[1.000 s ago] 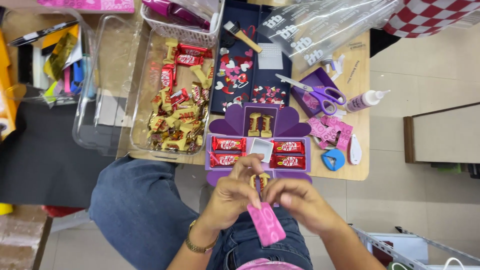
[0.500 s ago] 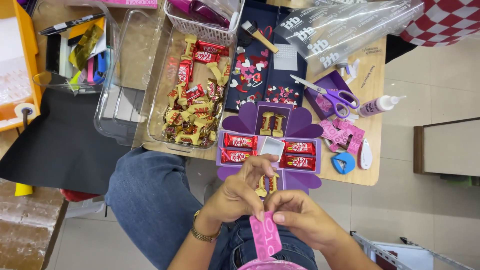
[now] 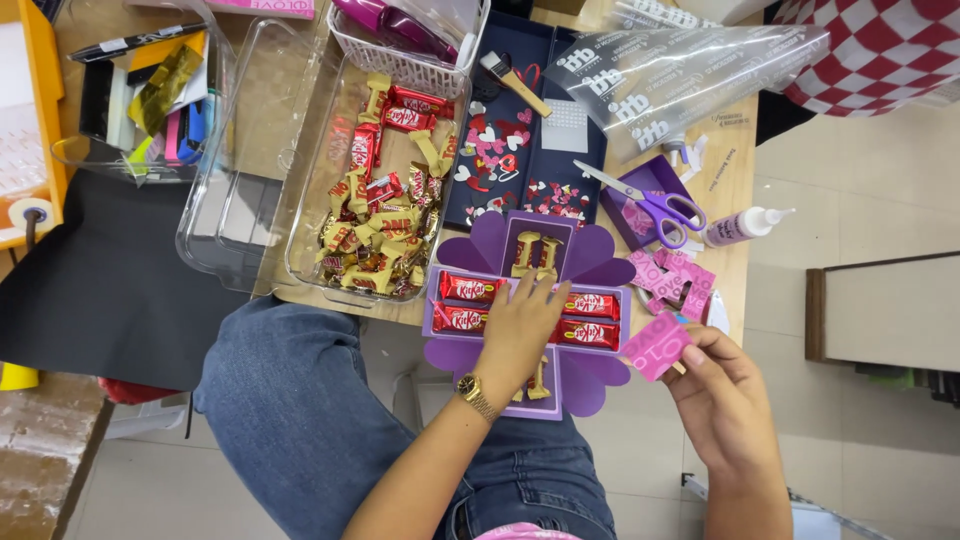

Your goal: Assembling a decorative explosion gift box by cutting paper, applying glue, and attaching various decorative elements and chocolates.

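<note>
- At the counter's point(image 3: 735, 160) near edge lies the purple flower-shaped box point(image 3: 527, 310), opened flat; every place below is told from it.
- Half a second ago both hands met over a pink paper strip in front of the box; now they have parted.
- Over the box's middle rests the left hand point(image 3: 522, 330), palm down and fingers loose, grasping nothing, between red wrapped chocolate bars point(image 3: 468, 288) on either side.
- Just right of the box, the right hand point(image 3: 722, 395) pinches the pink paper strip point(image 3: 655, 345), now folded short, so it looks ready for placing.
- Left of the box, a clear plastic tub point(image 3: 300, 215) holds a heap of gold and red sweets point(image 3: 375, 235).
- Beyond the box, a dark tray point(image 3: 590, 170) holds small paper hearts point(image 3: 495, 155); purple-handled scissors point(image 3: 655, 203) and a glue bottle point(image 3: 742, 226) lie to its right.
</note>
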